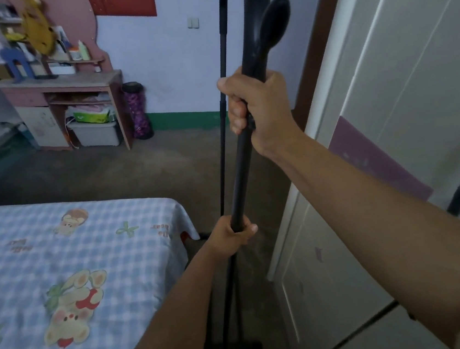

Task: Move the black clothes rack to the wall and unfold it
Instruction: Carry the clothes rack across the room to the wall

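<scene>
Black clothes rack (pixel 241 170) pole clenched by both hands' closed grip.

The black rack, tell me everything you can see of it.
The rack is matte black, seemingly metal tubing, folded flat and upright between the bed and the wardrobe. A thick post ends in a curved top with an oval knob; a thinner pole runs behind. Its foot bar sits on the floor. The right hand grips high, the left hand lower.
</scene>
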